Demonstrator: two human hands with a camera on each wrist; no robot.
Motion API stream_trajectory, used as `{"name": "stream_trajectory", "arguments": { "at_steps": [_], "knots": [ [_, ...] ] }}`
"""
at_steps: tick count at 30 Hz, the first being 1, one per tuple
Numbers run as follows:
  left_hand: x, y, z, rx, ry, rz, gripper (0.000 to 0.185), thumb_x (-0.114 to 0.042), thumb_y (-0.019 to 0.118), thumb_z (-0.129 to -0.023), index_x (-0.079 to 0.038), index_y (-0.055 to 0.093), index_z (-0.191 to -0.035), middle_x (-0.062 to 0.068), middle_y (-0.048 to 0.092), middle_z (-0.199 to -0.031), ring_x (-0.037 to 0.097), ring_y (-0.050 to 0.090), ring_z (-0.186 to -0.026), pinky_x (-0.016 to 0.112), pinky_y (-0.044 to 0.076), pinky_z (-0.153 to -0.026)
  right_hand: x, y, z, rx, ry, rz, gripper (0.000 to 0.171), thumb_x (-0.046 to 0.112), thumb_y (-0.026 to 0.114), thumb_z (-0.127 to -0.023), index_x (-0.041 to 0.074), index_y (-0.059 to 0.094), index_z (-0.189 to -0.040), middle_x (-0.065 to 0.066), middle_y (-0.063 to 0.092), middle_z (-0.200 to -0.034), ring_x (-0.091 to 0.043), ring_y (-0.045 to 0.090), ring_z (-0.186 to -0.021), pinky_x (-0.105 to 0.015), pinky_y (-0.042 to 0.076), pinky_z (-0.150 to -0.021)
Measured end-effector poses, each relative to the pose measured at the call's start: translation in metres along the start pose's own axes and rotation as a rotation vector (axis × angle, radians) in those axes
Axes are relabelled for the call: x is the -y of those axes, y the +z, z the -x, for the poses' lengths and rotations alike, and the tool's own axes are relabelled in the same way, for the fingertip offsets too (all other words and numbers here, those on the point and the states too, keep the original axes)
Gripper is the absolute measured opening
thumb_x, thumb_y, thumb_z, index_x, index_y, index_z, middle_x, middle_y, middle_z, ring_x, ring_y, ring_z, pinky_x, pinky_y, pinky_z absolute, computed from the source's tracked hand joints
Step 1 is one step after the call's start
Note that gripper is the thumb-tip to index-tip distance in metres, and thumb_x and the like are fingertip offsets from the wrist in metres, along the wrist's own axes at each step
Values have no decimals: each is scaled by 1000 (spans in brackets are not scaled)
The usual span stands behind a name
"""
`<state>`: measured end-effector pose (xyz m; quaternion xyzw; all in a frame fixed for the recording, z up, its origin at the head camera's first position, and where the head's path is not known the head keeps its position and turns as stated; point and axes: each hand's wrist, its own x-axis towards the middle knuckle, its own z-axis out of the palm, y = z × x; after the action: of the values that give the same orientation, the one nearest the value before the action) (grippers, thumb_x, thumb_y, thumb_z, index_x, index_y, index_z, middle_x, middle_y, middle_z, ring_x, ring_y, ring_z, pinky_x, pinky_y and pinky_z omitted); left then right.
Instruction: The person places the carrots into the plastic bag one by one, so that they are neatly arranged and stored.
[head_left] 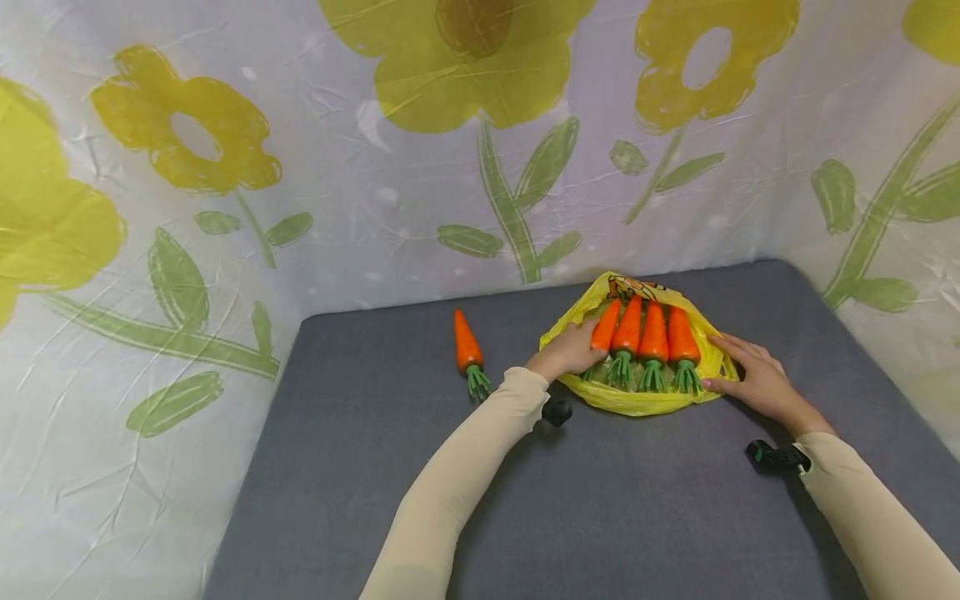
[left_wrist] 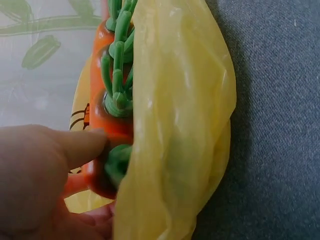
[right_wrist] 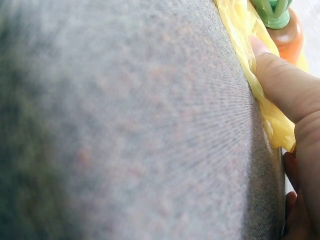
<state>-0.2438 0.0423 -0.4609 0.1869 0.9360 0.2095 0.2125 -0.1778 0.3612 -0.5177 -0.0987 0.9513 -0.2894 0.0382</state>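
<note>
A yellow plastic bag [head_left: 637, 405] lies with its mouth spread open, several toy carrots [head_left: 654, 333] side by side in it, green tops toward me. At the bag's left side, my left hand [head_left: 572, 348] grips the leftmost carrot [left_wrist: 100, 182]; in the left wrist view the thumb lies on the orange body and the fingers go round behind. My right hand [head_left: 761, 379] holds the bag's right edge, its thumb [right_wrist: 280, 75] over the yellow plastic [right_wrist: 250, 65] and the other fingers outside, partly hidden in the right wrist view.
One more toy carrot [head_left: 468, 350] lies on the grey cloth-covered table [head_left: 360, 483], left of the bag, tip pointing away. A white curtain with yellow flowers [head_left: 337, 217] hangs behind the table and along its sides.
</note>
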Motion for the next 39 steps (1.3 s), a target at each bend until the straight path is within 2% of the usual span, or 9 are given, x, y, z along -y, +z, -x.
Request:
{"name": "stream_trajectory", "arguments": {
  "at_steps": [5, 10, 15, 24, 31, 39],
  "knots": [
    [-2, 0, -1, -31, 8, 109, 64, -36, 48, -105, -19, 20, -160, 14, 37, -156, 28, 44, -139, 42, 45, -106, -1, 0, 0, 6, 0, -8, 90, 44, 72, -88, 14, 25, -158, -26, 26, -159, -55, 22, -138, -72, 14, -103],
    [-2, 0, -6, -34, 3, 95, 64, -35, 49, -104, -18, 22, -159, 11, 40, -157, 28, 36, -146, 43, 40, -113, -2, 0, 0, 1, -10, -7, 89, 42, 72, -88, 14, 26, -158, -25, 26, -159, -54, 22, -138, -72, 14, -103],
    [0, 3, -8, -37, -20, 102, 64, -39, 50, -103, -20, 24, -159, 10, 38, -158, 28, 35, -148, 44, 38, -115, -2, 0, 0, -8, -20, -6, 87, 41, 72, -89, 14, 27, -158, -26, 27, -159, -55, 23, -137, -72, 14, -103],
    [8, 9, -12, -63, 10, 218, 64, -39, 53, -102, -22, 28, -157, 7, 41, -157, 27, 35, -147, 44, 38, -115, -4, 0, 0, 1, -30, -17, 86, 39, 71, -89, 14, 26, -158, -26, 25, -160, -56, 22, -137, -73, 14, -102],
    [12, 14, -14, -88, 19, 271, 64, -40, 56, -100, -22, 31, -156, 6, 40, -157, 27, 34, -147, 44, 37, -116, -3, -1, 1, 0, -30, -21, 85, 38, 71, -90, 13, 26, -158, -26, 25, -160, -56, 22, -137, -73, 14, -102],
    [17, 18, -14, -97, 32, 357, 60, -42, 50, -103, -19, 33, -156, 9, 40, -158, 29, 34, -147, 47, 36, -116, -3, 1, 0, -7, -19, 0, 85, 39, 71, -90, 12, 27, -157, -27, 25, -159, -56, 23, -136, -72, 15, -102]
  ]
}}
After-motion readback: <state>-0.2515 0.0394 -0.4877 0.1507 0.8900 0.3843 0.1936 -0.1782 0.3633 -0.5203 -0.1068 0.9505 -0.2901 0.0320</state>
